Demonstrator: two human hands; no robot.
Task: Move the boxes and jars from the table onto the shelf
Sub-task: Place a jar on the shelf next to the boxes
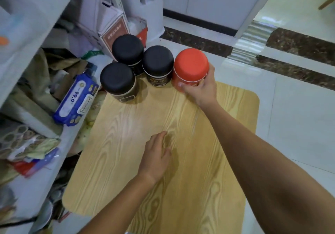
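Note:
Three black-lidded jars stand at the far end of the wooden table (226, 161): one at the left (117, 77), one behind it (127, 49), one in the middle (157, 61). To their right is a red jar (190, 63), and my right hand (201, 86) is wrapped around its near right side. My left hand (156, 154) rests flat on the table's middle, fingers apart, holding nothing. The white shelf (36, 184) runs along the left.
The shelf's levels are crowded: a blue wipes pack (76, 99), olive cloth (47, 65), crumpled bags (27, 143). A white and brown carton (112, 28) stands behind the jars. Tiled floor (299, 115) lies right of the table.

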